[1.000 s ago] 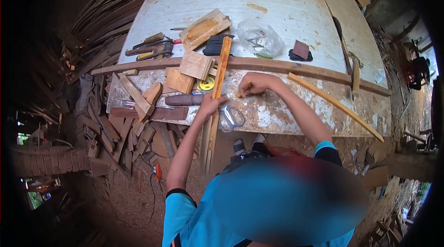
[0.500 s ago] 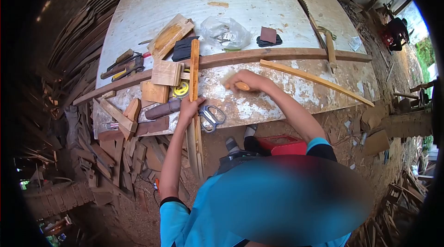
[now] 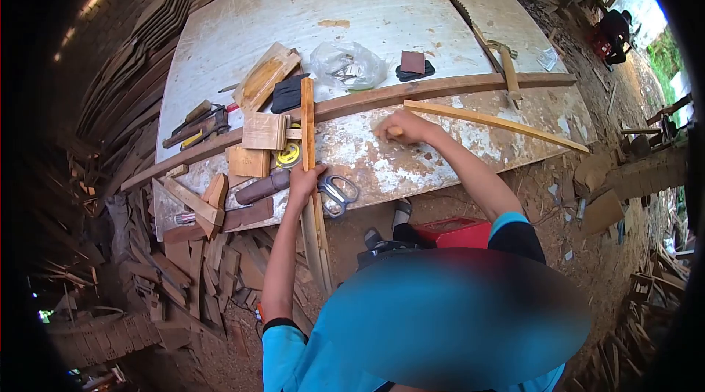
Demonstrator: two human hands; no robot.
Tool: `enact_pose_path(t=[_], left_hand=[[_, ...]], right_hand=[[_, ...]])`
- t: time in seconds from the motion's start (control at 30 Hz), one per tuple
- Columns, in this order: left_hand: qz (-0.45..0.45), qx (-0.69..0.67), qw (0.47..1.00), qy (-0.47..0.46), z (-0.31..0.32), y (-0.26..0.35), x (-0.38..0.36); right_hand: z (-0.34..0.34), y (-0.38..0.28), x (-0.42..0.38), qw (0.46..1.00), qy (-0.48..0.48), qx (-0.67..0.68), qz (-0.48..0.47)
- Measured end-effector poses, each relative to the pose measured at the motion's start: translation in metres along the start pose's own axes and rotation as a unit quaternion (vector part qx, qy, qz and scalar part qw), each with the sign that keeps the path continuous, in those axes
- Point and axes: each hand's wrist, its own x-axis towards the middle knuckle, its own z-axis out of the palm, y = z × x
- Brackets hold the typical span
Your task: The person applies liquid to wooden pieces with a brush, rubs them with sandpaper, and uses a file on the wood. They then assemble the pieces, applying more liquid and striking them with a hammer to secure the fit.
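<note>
My left hand [image 3: 304,180] is closed around a narrow wooden strip [image 3: 308,124] that stands out over the table's front edge. My right hand [image 3: 407,128] grips a paintbrush by its wooden handle [image 3: 396,130], above the worn tabletop and apart from the strip. Its bristles are mostly hidden by the fingers. Scissors [image 3: 338,194] with grey-blue handles lie just right of my left hand. Left of the strip are a yellow tape measure [image 3: 288,154] and wooden blocks [image 3: 264,131].
A long dark wooden bar [image 3: 433,86] crosses the table [image 3: 352,2]. A hammer [image 3: 510,76] and a saw [image 3: 477,32] rest at right, near a loose wooden strip [image 3: 499,126]. A plastic bag [image 3: 346,65] and sandpaper [image 3: 413,62] lie beyond the bar.
My right hand has moved slightly right with the paintbrush. My left hand keeps its grip on the strip. The whole view has shifted a little.
</note>
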Motion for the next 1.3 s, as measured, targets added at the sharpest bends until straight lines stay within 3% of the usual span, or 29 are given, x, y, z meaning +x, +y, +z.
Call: enact_pose_path(t=[0.17,0.27,0.3,0.4,0.5,0.53,0.6,0.7,0.8,0.93,0.97,1.1,1.2,1.27,1.3], left_hand=[[0.002,0.021,1.0,0.0,-0.001,-0.013,0.011],[0.01,0.031,0.999,0.0,0.0,-0.012,0.01],[0.014,0.033,0.999,0.004,0.0,-0.009,0.007],[0.007,0.019,1.0,-0.002,0.0,-0.009,0.006],[0.004,0.014,1.0,0.001,0.0,-0.008,0.005],[-0.005,0.002,1.0,0.004,0.001,-0.005,0.004],[-0.002,0.011,1.0,0.006,0.001,-0.002,0.001],[0.001,0.001,1.0,0.001,0.001,-0.004,0.001],[-0.006,0.006,1.0,-0.001,0.001,-0.002,0.002],[-0.006,0.024,1.0,-0.007,0.002,-0.001,0.002],[0.003,0.015,1.0,-0.008,0.003,-0.001,0.0],[0.023,0.013,1.0,0.007,0.005,-0.007,0.003],[0.016,0.022,1.0,0.014,0.004,-0.003,0.0],[0.024,0.018,0.999,0.015,0.003,-0.003,-0.001],[0.01,0.021,1.0,0.008,0.003,-0.003,-0.001]], right_hand=[[0.0,-0.027,-0.064,0.994,-0.072,0.077,-0.023],[-0.016,-0.031,-0.08,0.975,-0.002,0.219,-0.039],[-0.027,-0.033,-0.087,0.955,0.032,0.277,0.103],[-0.031,0.005,-0.111,0.935,0.235,0.081,0.252],[0.0,0.007,-0.127,0.947,0.212,0.02,0.242],[0.014,0.0,-0.12,0.944,0.218,-0.068,0.237],[0.026,-0.026,-0.117,0.951,0.245,-0.01,0.186],[0.039,-0.046,-0.105,0.961,0.182,-0.038,0.206],[0.043,-0.065,-0.099,0.968,0.193,0.073,0.144],[0.055,-0.084,-0.102,0.969,0.167,0.12,0.135],[0.067,-0.081,-0.103,0.971,0.177,0.132,0.095],[0.061,-0.124,-0.102,0.977,0.082,0.155,0.121],[0.037,-0.113,-0.095,0.938,0.218,0.251,0.102],[0.003,-0.1,-0.093,0.928,0.254,0.207,0.177],[0.002,-0.082,-0.09,0.934,0.27,0.174,0.156]])
